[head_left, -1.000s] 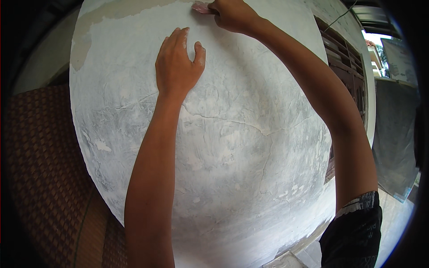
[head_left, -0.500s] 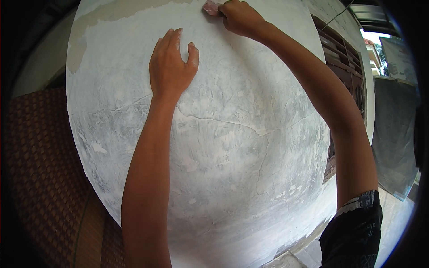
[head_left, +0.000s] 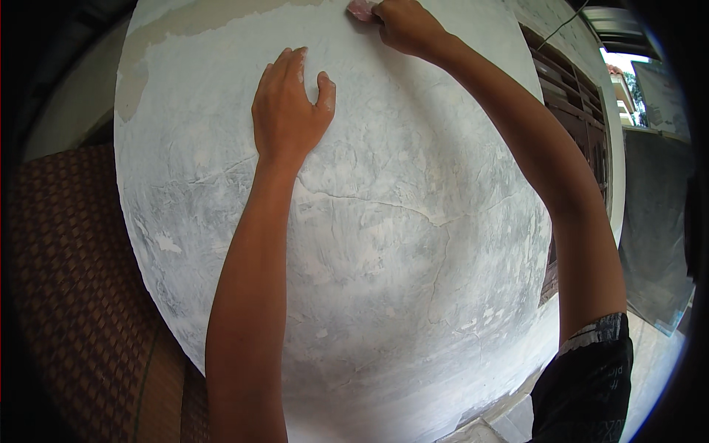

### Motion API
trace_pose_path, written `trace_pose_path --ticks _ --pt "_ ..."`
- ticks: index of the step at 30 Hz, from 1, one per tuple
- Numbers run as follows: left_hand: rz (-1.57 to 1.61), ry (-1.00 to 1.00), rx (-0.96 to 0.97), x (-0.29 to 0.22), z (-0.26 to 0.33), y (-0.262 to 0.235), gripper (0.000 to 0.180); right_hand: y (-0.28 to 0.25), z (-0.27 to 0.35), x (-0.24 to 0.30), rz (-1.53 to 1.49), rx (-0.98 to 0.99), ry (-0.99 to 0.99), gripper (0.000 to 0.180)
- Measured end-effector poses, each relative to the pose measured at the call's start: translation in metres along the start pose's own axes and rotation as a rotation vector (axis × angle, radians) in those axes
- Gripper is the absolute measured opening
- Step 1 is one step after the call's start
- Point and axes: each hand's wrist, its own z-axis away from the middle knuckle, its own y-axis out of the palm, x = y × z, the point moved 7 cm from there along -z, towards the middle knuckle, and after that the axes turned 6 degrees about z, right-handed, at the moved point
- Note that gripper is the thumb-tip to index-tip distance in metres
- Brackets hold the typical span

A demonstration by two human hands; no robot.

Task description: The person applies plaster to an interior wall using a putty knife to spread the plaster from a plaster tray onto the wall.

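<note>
A white, putty-smeared wall [head_left: 369, 288] fills the middle of the view, with thin cracks running across it. My left hand [head_left: 288, 107] lies flat on it at the upper left of centre, fingers stretched out, thumb apart and white residue on the fingertips. Near the top edge, my right hand [head_left: 410, 28] is closed around a small scraper [head_left: 362, 10] with a reddish, flat blade. The blade points left and is at the wall surface. Most of its handle is hidden in my fingers.
A brown woven mat [head_left: 74, 273] stands along the left side. To the right are a brown louvred window frame [head_left: 572, 111] and a dark grey sheet [head_left: 653, 229]. Bare greyish plaster [head_left: 177, 29] shows at the wall's upper left.
My right hand has moved the scraper slightly right and up along the wall. My left hand stays at the same spot. The whole view has shifted a little.
</note>
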Motion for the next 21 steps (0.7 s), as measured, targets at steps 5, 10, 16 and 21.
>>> trace_pose_path --ticks 5,10,16,21 --pt "0.018 -0.038 0.020 0.004 0.004 0.001 0.044 -0.023 0.002 0.030 -0.201 -0.181 -0.099 0.015" --pt "0.059 -0.022 0.008 -0.005 0.001 0.006 0.043 -0.021 -0.062 0.003 0.056 -0.224 -0.039 0.020" --pt "0.085 -0.041 0.007 0.004 0.003 0.005 0.043 0.009 -0.038 0.033 0.027 -0.035 -0.032 0.022" --pt "0.097 -0.058 0.029 0.008 0.001 0.000 0.043 -0.005 -0.003 0.057 0.003 -0.072 -0.080 0.014"
